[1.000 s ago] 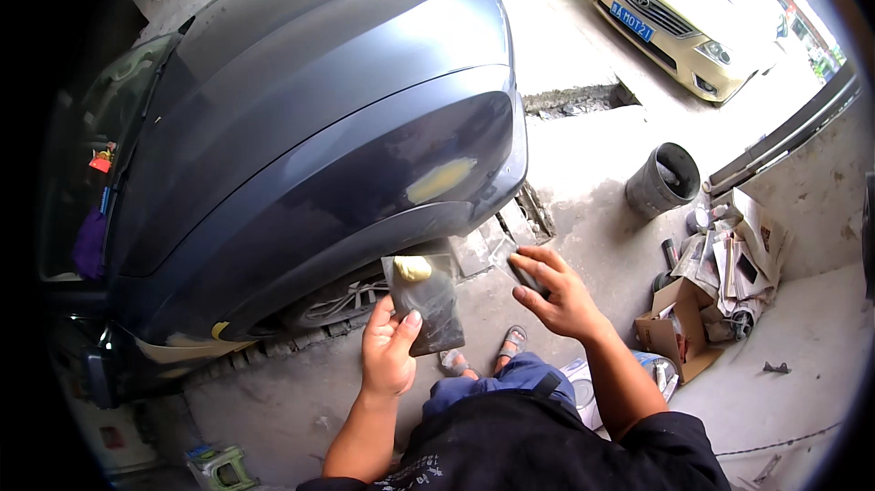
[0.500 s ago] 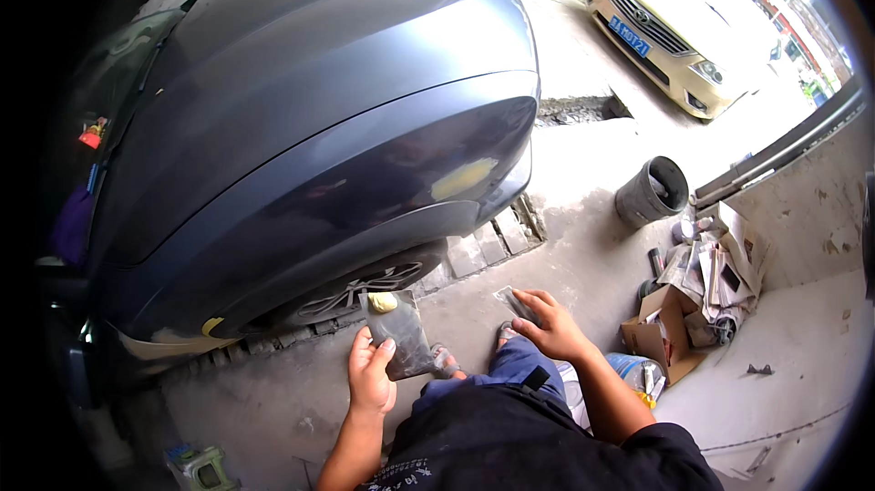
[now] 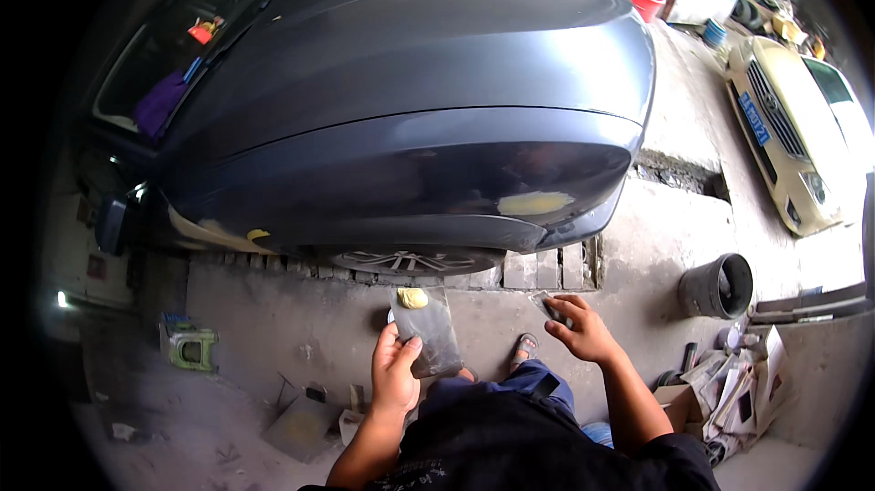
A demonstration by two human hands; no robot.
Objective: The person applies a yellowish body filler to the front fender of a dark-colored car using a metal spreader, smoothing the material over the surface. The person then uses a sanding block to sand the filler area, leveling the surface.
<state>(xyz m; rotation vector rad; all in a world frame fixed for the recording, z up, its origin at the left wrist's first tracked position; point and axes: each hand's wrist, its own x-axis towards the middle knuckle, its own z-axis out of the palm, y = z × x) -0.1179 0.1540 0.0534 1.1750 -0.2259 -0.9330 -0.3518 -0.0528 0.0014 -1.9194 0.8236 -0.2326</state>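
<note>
My left hand (image 3: 395,377) grips a flat grey rectangular board (image 3: 434,336), thumb on top. A lump of yellow putty (image 3: 413,298) sits on the board's far left corner. In my right hand (image 3: 585,334) is a small dark putty spreader (image 3: 550,308), partly hidden by the fingers. The two hands are apart, in front of my body. Beyond them stands a dark blue-grey car (image 3: 410,158), its side towards me. A pale yellow patch (image 3: 536,204) marks the fender near the front end, and a smaller yellow patch (image 3: 258,234) lies behind the wheel (image 3: 406,260).
A black bucket (image 3: 715,287) stands on the floor at the right, with a heap of paper and cardboard (image 3: 734,382) nearer me. A green stool (image 3: 192,349) is at the left. Farther off are a cream car (image 3: 788,135) and a red bucket (image 3: 645,0).
My view has turned left, so the dark car and the bucket sit farther right in the picture and the green stool shows fully. Both hands keep their holds on board and spreader.
</note>
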